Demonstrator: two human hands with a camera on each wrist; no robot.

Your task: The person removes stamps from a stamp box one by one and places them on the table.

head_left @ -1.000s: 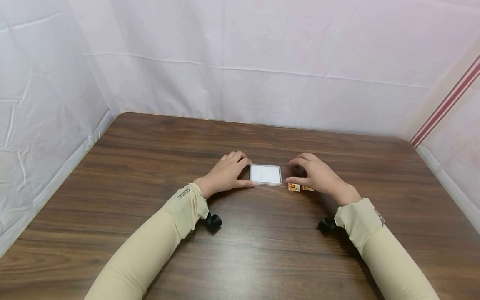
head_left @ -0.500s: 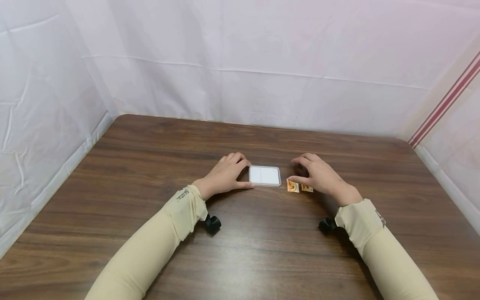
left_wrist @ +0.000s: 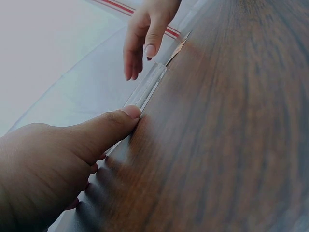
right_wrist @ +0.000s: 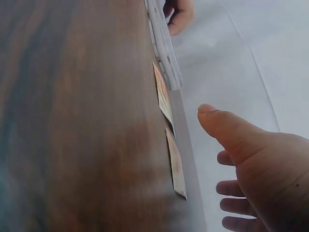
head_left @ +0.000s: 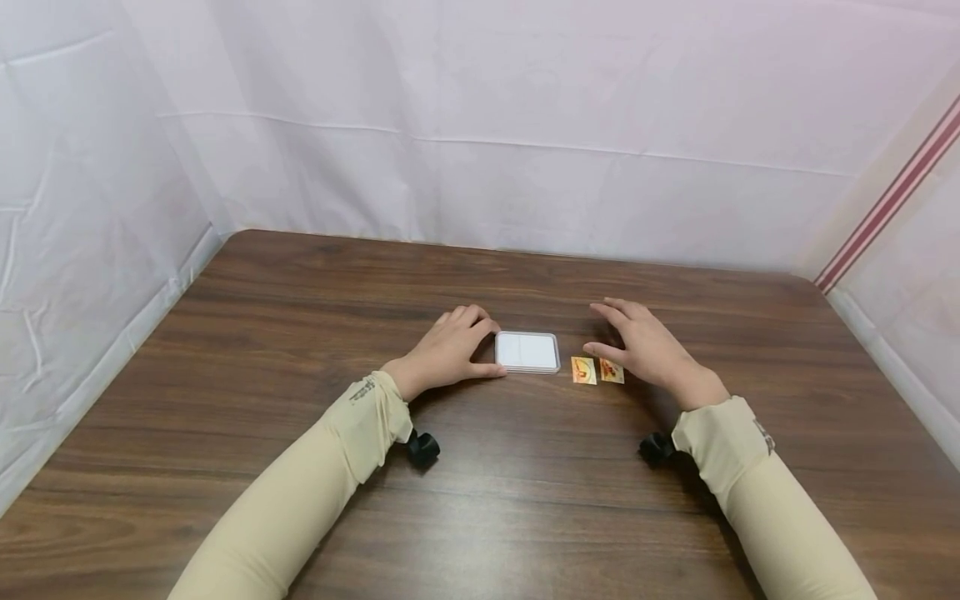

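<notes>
Box (head_left: 528, 352), white and flat with a clear rim, lies on the table (head_left: 300, 333) and serves as the landmark. Left hand (head_left: 450, 350) rests at the box's left edge: its thumb (left_wrist: 108, 128) presses against the near left corner, seen plainly in the left wrist view, while the curled fingers (head_left: 472, 317) bend round toward the far left corner. The hand thus holds the box lightly between thumb and fingers, though the box stays flat on the wood.

Just right of the box lie two small orange cards. One card (head_left: 583, 370) sits just beside the box's right edge without touching it, and the other card (head_left: 612, 372) lies right of the first, a narrow gap between them. In the right wrist view both show edge-on, flat on the table, the nearer one (right_wrist: 176, 164) and the farther one (right_wrist: 163, 94) in a row leading to the box (right_wrist: 164, 48).

Right hand (head_left: 645, 350) hovers to the right of the box, past the cards. Its fingers are spread and nearly straight, the thumb (right_wrist: 227, 128) stretched out above the second card, and it holds nothing. The thumb tip points toward the box; whether it touches the card I cannot tell.

Both sleeves (head_left: 360, 417) are beige.
</notes>
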